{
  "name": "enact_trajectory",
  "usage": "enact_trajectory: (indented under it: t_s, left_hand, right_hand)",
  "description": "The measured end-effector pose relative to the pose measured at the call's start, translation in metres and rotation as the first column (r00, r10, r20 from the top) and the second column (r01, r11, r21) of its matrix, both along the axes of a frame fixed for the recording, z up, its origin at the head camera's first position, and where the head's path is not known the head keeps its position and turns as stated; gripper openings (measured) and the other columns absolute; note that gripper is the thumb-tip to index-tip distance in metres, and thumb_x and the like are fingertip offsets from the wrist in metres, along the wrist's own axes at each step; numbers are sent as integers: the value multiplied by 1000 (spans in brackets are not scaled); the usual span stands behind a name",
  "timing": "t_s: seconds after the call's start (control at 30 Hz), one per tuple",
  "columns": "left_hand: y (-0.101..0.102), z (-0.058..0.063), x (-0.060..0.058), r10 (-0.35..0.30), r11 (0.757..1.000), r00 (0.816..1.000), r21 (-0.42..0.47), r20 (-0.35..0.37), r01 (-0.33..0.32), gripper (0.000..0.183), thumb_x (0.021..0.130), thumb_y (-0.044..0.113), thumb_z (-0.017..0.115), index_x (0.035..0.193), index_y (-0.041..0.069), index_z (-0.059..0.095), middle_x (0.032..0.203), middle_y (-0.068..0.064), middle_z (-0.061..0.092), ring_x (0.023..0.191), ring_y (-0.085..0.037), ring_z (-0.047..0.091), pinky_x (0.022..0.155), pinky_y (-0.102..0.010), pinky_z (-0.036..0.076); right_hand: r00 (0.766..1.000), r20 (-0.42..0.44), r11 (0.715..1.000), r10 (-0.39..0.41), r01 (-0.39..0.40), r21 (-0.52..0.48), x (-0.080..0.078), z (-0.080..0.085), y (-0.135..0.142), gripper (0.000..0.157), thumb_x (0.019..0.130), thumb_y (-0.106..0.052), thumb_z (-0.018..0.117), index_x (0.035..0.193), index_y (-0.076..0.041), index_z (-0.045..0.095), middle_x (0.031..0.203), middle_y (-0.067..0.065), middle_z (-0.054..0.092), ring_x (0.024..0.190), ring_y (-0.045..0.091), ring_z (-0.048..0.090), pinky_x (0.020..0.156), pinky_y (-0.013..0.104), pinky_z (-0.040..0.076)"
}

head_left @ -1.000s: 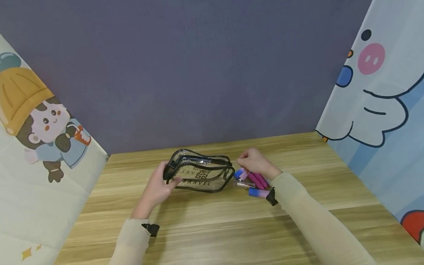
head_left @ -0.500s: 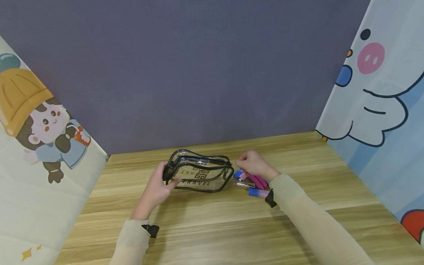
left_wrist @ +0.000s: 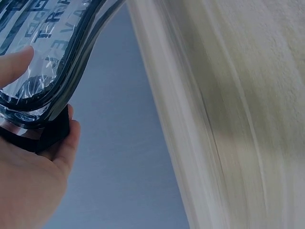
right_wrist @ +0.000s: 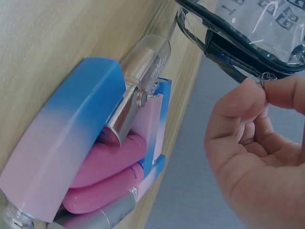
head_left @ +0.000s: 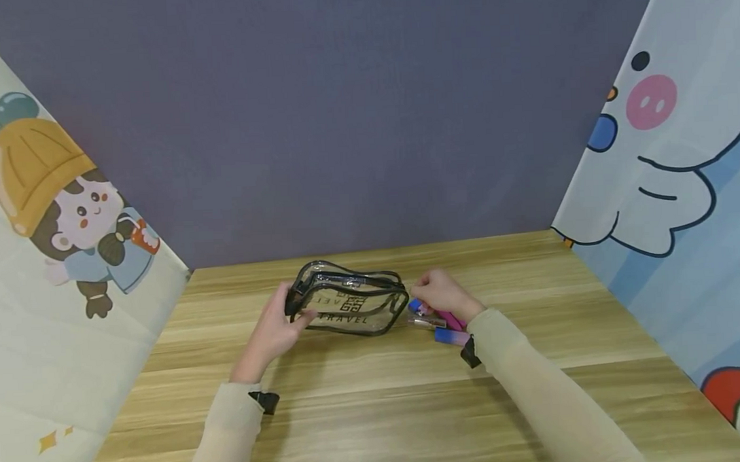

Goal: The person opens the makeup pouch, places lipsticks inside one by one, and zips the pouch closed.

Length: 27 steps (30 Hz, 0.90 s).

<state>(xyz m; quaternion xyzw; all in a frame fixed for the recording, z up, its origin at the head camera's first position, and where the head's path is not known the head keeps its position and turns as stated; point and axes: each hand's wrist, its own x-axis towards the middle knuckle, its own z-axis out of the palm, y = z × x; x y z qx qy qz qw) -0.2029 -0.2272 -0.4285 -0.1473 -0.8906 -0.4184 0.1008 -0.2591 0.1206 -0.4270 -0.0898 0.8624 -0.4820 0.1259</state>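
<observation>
Opening the clear pouch point(head_left: 348, 304) by its zipper on the counter point(head_left: 376, 401).

My left hand point(head_left: 274, 331) holds the pouch's end; my right hand point(right_wrist: 257, 138) has its grip narrow, pinching the zipper pull point(right_wrist: 265, 78). I judge the next move needs a steady pull along the zipper.

Pouch point(head_left: 348, 305): clear glossy plastic, black matt trim. Tubes point(right_wrist: 102, 143): smooth plastic, chrome-bright parts (metal look). Surface point(head_left: 382, 400): matt wood-grain. Sleeves point(head_left: 547, 395): soft cloth.

table point(left_wrist: 248, 114) blurred, pouch point(left_wrist: 43, 52) cut off by frame edge
</observation>
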Motion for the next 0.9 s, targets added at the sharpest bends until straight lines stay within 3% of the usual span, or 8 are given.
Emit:
enact_trajectory:
  t_s: [0.1, 0.2, 0.33, 0.5, 0.67, 0.9]
  left_hand:
    - [-1, -1, 0, 0, 1000, 1000, 3, 3, 0, 51, 88, 14, 78, 130, 5, 51, 114, -13, 64, 108, -34, 62, 103, -58, 46]
    - [-2, -2, 1, 2, 1000, 1000, 3, 5, -2, 50, 88, 15, 78, 129, 5, 51, 113, -12, 64, 107, -34, 62, 102, -58, 46]
    - [-3, -2, 1, 5, 1000, 1000, -4, 9, -5, 50, 89, 16, 77, 129, 4, 51, 113, -12, 65, 109, -34, 61, 102, -58, 46]
    - [-3, -2, 1, 5, 1000, 1000, -4, 15, -5, 50, 88, 15, 77, 130, 4, 51, 113, -12, 65, 109, -35, 61, 103, -59, 46]
    - [-3, -1, 2, 8, 1000, 1000, -2, 28, -8, 52, 89, 17, 77, 132, 4, 50, 115, -13, 64, 112, -36, 60, 104, -60, 44]
    - [-3, -1, 2, 12, 1000, 999, -12, 33, -12, 53, 89, 18, 78, 132, 4, 50, 116, -14, 64, 113, -37, 60, 104, -61, 44]
  right_hand:
    - [1000, 0, 1000, 11, -11, 8, 1, -2, -1, 20, 96, -11, 54, 84, 0, 65, 66, 12, 61, 57, 23, 59, 62, 38, 55]
    - [999, -4, 999, 35, -35, 16, 2, -3, -2, 24, 98, -12, 53, 77, -2, 62, 61, 10, 58, 53, 20, 53, 59, 33, 51]
    - [998, -12, 998, 53, -53, 17, 3, -5, -3, 29, 98, -12, 52, 70, -6, 57, 58, 9, 54, 53, 21, 52, 62, 38, 53]
    - [998, -9, 998, 65, -64, 13, 2, -7, -3, 26, 97, -9, 51, 75, 1, 59, 62, 10, 55, 56, 23, 55, 64, 43, 57]
    - [998, -6, 998, 57, -57, 16, 1, -10, -3, 17, 95, -6, 53, 90, 5, 64, 67, 12, 58, 58, 19, 56, 60, 34, 56]
    - [994, 19, 994, 105, -105, -4, 4, -16, -3, 23, 97, -6, 53, 81, 8, 63, 55, 2, 48, 48, 14, 44, 47, 26, 37]
